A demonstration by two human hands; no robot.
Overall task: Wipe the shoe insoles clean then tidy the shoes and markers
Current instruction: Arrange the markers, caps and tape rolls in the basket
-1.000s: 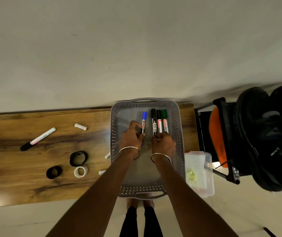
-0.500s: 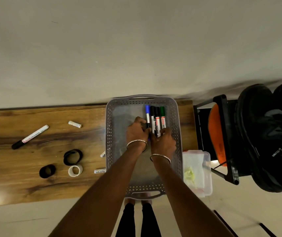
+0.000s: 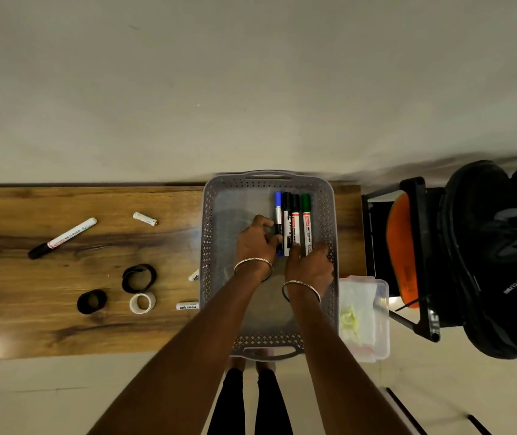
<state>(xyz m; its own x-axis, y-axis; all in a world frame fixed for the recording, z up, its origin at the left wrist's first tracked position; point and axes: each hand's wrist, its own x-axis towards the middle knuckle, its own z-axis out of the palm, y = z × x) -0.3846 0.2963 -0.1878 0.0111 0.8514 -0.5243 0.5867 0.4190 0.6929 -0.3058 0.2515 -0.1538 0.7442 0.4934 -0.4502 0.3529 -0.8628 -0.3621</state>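
A grey perforated tray point(image 3: 207, 246) sits at the right end of the wooden table point(image 3: 31, 309). In it several markers lie side by side: blue point(image 3: 277, 211), black point(image 3: 287, 215), a red-labelled black one point(image 3: 295, 219) and green point(image 3: 306, 215). My left hand point(image 3: 255, 244) pinches the blue marker's lower part against the row. The fingers of my right hand point(image 3: 309, 266) lie fairly straight against the near ends of the other markers. Another black-capped white marker point(image 3: 62, 238) lies loose on the table at left. Black shoes point(image 3: 486, 262) and an orange insole point(image 3: 403, 252) sit on a black rack at right.
Two black tape rolls point(image 3: 139, 277) point(image 3: 91, 302), a white roll point(image 3: 142, 302) and small batteries point(image 3: 145, 218) point(image 3: 188, 306) lie left of the tray. A clear plastic box point(image 3: 382, 324) holding cloth stands at the tray's right. A plain wall rises behind the table.
My left hand has slid the blue marker right until it lies against the black one. The right hand's fingers have loosened at the markers' ends.
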